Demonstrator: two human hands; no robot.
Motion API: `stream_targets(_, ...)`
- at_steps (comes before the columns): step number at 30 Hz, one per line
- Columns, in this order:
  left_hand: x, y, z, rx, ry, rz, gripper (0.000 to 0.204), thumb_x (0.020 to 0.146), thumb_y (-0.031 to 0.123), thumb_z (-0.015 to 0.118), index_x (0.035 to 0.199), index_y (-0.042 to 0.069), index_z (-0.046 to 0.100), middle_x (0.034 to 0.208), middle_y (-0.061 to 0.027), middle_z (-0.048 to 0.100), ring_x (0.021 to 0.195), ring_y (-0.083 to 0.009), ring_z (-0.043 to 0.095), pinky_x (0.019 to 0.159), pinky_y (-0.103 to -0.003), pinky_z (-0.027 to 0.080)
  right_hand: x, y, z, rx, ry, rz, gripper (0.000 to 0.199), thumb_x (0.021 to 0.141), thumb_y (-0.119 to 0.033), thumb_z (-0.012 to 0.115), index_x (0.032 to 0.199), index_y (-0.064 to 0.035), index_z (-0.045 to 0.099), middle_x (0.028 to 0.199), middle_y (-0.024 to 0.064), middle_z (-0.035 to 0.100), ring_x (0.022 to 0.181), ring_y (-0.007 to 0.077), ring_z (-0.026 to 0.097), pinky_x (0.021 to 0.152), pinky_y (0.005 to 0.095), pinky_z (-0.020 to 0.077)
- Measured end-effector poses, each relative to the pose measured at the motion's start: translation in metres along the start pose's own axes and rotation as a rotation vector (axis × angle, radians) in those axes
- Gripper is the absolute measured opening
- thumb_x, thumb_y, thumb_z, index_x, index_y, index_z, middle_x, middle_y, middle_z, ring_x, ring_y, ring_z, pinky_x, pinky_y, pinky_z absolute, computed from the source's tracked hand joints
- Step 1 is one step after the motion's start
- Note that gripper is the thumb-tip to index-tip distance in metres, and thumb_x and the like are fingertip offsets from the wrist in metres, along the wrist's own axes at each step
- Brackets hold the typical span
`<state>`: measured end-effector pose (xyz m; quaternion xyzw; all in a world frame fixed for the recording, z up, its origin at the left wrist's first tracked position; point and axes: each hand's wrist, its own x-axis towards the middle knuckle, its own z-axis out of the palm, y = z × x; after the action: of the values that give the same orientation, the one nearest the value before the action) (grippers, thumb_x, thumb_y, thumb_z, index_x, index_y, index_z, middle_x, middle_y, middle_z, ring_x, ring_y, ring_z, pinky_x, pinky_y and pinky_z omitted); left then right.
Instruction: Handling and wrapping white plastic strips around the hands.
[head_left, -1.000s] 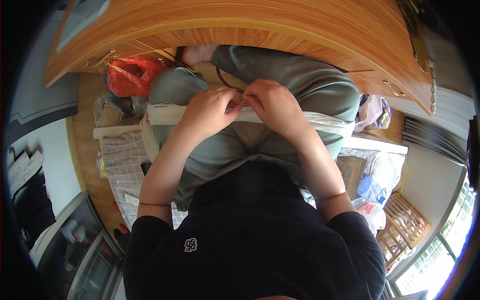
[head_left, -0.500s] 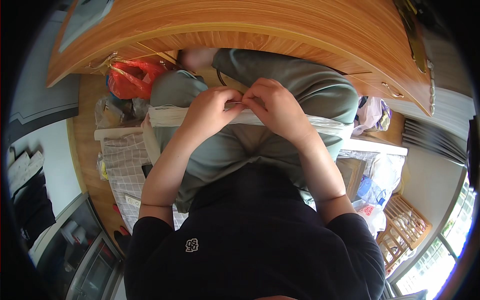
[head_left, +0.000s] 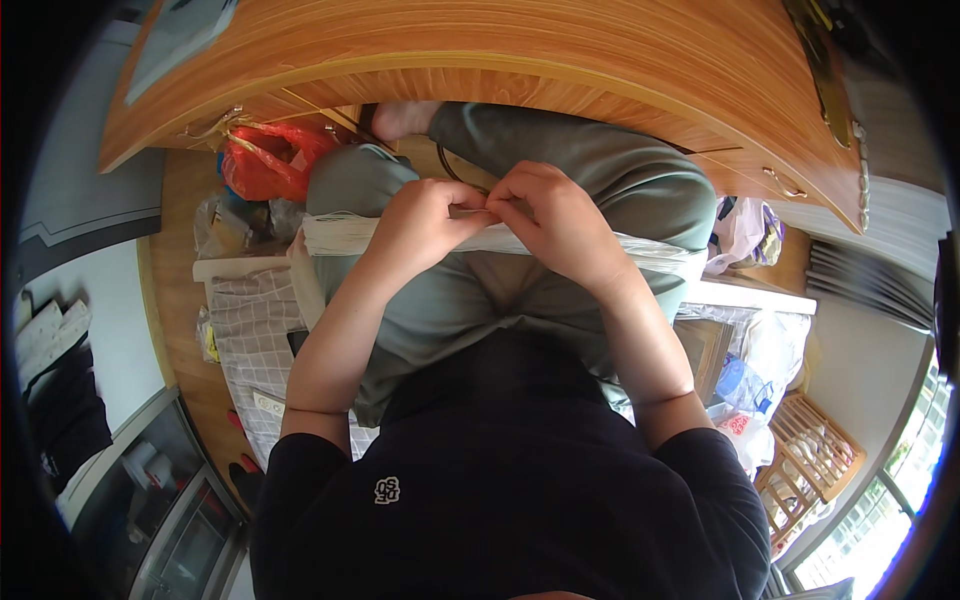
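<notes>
Across my thighs lies a long bundle of thin white strands [head_left: 338, 236], running from one knee to the other. Above its middle my left hand [head_left: 422, 222] and my right hand [head_left: 552, 215] meet, thumbs and forefingers pinched together. A thin pale strand seems to be caught between the fingertips; most of it is hidden by the fingers. Both wrists hang close over the bundle, which passes behind them. Grey-green trousers [head_left: 640, 180] cover my legs under it, and a bare foot [head_left: 402, 120] shows beneath the desk.
A wooden desk [head_left: 480, 35] with drawers spans the far side. At the left hang a red plastic bag [head_left: 265, 165] and, below, clear bags [head_left: 225, 225]. I sit on a checked cloth [head_left: 250, 320]. To the right are plastic bags [head_left: 775, 345] and a wooden rack [head_left: 810, 450].
The hands keep their pinch at nearly the same spot, with only slight finger movement. The whole view has shifted a little, and the foot has come to rest.
</notes>
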<state>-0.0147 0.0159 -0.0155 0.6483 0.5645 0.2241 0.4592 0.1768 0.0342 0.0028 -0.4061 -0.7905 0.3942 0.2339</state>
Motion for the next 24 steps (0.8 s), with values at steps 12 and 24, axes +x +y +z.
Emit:
stream_targets(12, -0.006, -0.001, -0.003, 0.510, -0.037, 0.102, 0.016, 0.074, 0.027, 0.076, 0.080, 0.013, 0.074, 0.076, -0.0073, 0.068, 0.078, -0.0276, 0.063, 0.071, -0.037, 0.050, 0.000, -0.032, -0.066, -0.200, -0.327, 0.222, 0.012, 0.088, -0.016, 0.063, 0.093, -0.0044, 0.062, 0.073, 0.0109, 0.064, 0.063, 0.0198, 0.059, 0.057, 0.0328, 0.0431)
stream_targets(24, 0.024, 0.080, -0.062, -0.260, -0.447, 0.554, 0.041, 0.087, 0.026, 0.068, 0.121, 0.005, 0.060, 0.129, -0.0044, 0.056, 0.116, -0.0161, 0.052, 0.096, -0.030, 0.038, 0.053, -0.111, -0.127, 0.497, -0.413, 0.045, 0.021, 0.094, -0.020, 0.062, 0.097, -0.0006, 0.067, 0.079, 0.0002, 0.063, 0.071, 0.0043, 0.057, 0.060, 0.0193, 0.0438)
